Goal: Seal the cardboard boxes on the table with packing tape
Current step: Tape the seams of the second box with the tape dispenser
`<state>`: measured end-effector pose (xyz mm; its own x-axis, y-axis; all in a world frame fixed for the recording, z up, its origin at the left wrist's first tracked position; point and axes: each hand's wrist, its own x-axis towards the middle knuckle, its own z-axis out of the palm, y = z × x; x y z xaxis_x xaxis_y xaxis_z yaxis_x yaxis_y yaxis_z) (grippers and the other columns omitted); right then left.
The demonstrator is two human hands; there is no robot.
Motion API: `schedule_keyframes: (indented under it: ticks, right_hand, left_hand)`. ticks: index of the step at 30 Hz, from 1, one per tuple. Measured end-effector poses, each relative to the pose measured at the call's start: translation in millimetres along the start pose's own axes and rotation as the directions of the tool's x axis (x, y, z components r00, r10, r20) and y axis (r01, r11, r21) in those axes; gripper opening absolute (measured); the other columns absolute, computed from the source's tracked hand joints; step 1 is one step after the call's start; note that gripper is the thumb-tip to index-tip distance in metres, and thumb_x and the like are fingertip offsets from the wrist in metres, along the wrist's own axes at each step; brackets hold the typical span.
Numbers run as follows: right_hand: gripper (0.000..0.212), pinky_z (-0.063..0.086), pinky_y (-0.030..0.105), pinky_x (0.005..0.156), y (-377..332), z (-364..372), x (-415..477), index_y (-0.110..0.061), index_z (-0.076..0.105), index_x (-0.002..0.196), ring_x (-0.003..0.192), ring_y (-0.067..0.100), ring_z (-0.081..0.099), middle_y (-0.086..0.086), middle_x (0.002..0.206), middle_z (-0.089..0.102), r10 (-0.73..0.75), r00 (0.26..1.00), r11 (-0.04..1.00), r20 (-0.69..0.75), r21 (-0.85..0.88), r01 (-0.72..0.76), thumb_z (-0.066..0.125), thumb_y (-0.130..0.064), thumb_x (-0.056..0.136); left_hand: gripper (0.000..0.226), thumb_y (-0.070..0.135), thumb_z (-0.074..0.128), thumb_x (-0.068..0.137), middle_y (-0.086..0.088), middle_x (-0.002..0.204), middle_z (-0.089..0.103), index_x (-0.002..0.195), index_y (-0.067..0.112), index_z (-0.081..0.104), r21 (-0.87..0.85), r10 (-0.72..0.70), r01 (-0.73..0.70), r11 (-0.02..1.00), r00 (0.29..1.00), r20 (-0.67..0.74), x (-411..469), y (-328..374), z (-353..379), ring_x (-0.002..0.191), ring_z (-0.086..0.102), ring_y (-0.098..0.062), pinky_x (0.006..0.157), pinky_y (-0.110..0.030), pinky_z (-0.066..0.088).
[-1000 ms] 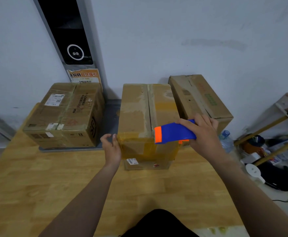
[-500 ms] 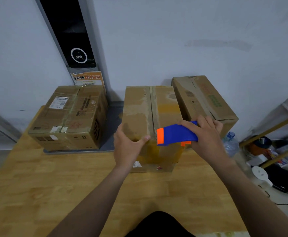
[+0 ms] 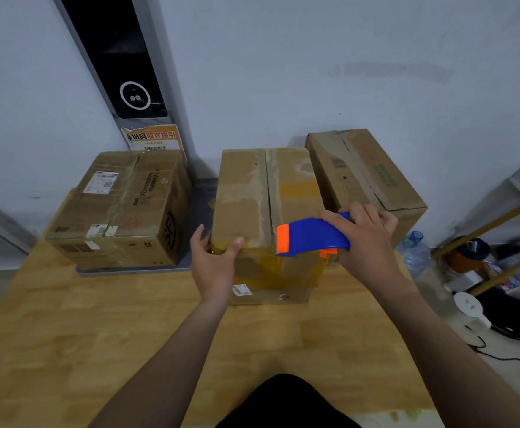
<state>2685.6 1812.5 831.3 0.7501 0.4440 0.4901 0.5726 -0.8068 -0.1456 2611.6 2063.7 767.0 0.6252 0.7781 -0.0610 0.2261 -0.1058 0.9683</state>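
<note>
**Hands on the middle box**

Boxes sit in a row along the far edge of the wooden table (image 3: 67, 329), close to the wall. The middle box (image 3: 268, 211) is the one being worked on. Its two top flaps meet in a line down the middle, and yellowish tape covers its front face.

The left hand (image 3: 214, 267) grips the front left corner of the middle box. The thumb lies on top and the fingers wrap around the side.

The right hand (image 3: 366, 242) is closed around a blue tape dispenser (image 3: 312, 234) with an orange tip. The dispenser is over the front right part of the middle box top, and its orange tip points left, just beside the line between the flaps. I cannot tell if it touches the cardboard.

The left box (image 3: 123, 208) stands on a grey tray (image 3: 197, 211) near the far left corner and has white labels on it. The right box (image 3: 363, 174) is at the far right edge, turned at an angle, close beside the middle box.
</note>
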Motion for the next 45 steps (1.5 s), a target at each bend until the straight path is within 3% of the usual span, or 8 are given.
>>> schedule_keyframes:
  ticks: [4,11,14,17,21,23,25,45]
  right_hand:
    - [0.062,0.027,0.047,0.094,-2,1,3,-0.040,0.057,0.128,0.102,0.023,0.048,-0.002,0.106,0.051,0.007,1.000,1.000,-0.020,0.013,-0.007,0.078,-0.011,0.077]
    - [0.061,0.027,0.048,0.096,-1,1,4,-0.040,0.056,0.129,0.103,0.024,0.048,-0.001,0.105,0.050,-0.005,1.000,1.000,-0.015,0.006,0.005,0.079,-0.013,0.079]
    - [0.063,0.029,0.049,0.095,-1,1,3,-0.042,0.053,0.129,0.104,0.025,0.049,-0.001,0.106,0.051,-0.016,1.000,1.000,-0.017,0.007,0.016,0.078,-0.011,0.080]
    - [0.065,0.028,0.048,0.094,0,0,2,-0.042,0.052,0.129,0.104,0.025,0.048,0.000,0.107,0.051,-0.016,1.000,1.000,-0.019,-0.004,0.016,0.078,-0.009,0.079]
    - [0.061,0.028,0.048,0.093,2,-2,1,-0.040,0.055,0.130,0.104,0.025,0.047,0.000,0.107,0.050,-0.027,1.000,1.000,-0.010,0.000,0.027,0.074,-0.010,0.080]
    - [0.062,0.028,0.048,0.094,2,-3,2,-0.040,0.054,0.131,0.105,0.025,0.047,0.000,0.110,0.051,-0.032,0.999,1.000,0.006,0.000,0.032,0.075,-0.011,0.080]
    - [0.067,0.027,0.047,0.095,3,-3,2,-0.040,0.053,0.132,0.108,0.025,0.047,0.000,0.112,0.051,-0.034,0.999,0.999,0.024,0.006,0.034,0.078,-0.011,0.077]
    - [0.075,0.028,0.041,0.097,53,-12,-8,-0.043,0.045,0.143,0.108,0.016,0.046,-0.002,0.112,0.051,-0.180,0.980,0.981,0.082,0.088,0.173,0.082,-0.027,0.080]
  left_hand:
    - [0.054,0.027,0.084,0.084,0.006,0.124,0.072,0.135,0.021,0.066,-0.212,-0.109,0.114,0.971,0.993,0.033,13,-14,-18,0.117,0.065,-0.005,0.100,-0.025,0.052]
    - [0.040,0.024,0.072,0.095,0.006,0.125,0.072,0.134,0.019,0.066,-0.242,-0.069,0.091,0.966,0.993,0.098,15,-22,-23,0.112,0.063,0.006,0.087,-0.008,0.050]
    - [0.043,0.027,0.070,0.096,0.006,0.129,0.070,0.138,0.019,0.063,-0.177,-0.037,0.056,0.983,0.993,0.110,13,-17,-26,0.111,0.061,0.009,0.101,-0.020,0.052]
    - [0.056,0.035,0.069,0.097,0.007,0.145,0.058,0.149,0.023,0.052,0.063,0.133,-0.142,0.988,0.981,0.139,16,-10,-22,0.131,0.051,-0.005,0.114,-0.040,0.045]
    - [0.080,0.058,0.073,0.085,0.005,0.162,0.035,0.152,0.029,0.043,0.479,0.375,-0.505,0.718,0.860,0.346,28,13,-3,0.154,0.019,-0.017,0.126,-0.054,0.011]
    - [0.084,0.067,0.071,0.081,0.009,0.166,0.027,0.153,0.034,0.041,0.554,0.369,-0.629,0.545,0.773,0.515,34,24,10,0.157,0.008,-0.015,0.124,-0.056,-0.005]
    - [0.090,0.070,0.070,0.079,0.008,0.168,0.024,0.155,0.034,0.037,0.555,0.306,-0.669,0.494,0.731,0.609,41,31,19,0.157,0.005,-0.014,0.124,-0.056,-0.008]
    - [0.097,0.063,0.078,0.076,0.017,0.169,0.014,0.157,0.046,0.027,0.524,0.131,-0.612,0.592,0.714,0.687,54,43,24,0.157,-0.004,-0.009,0.120,-0.060,-0.019]
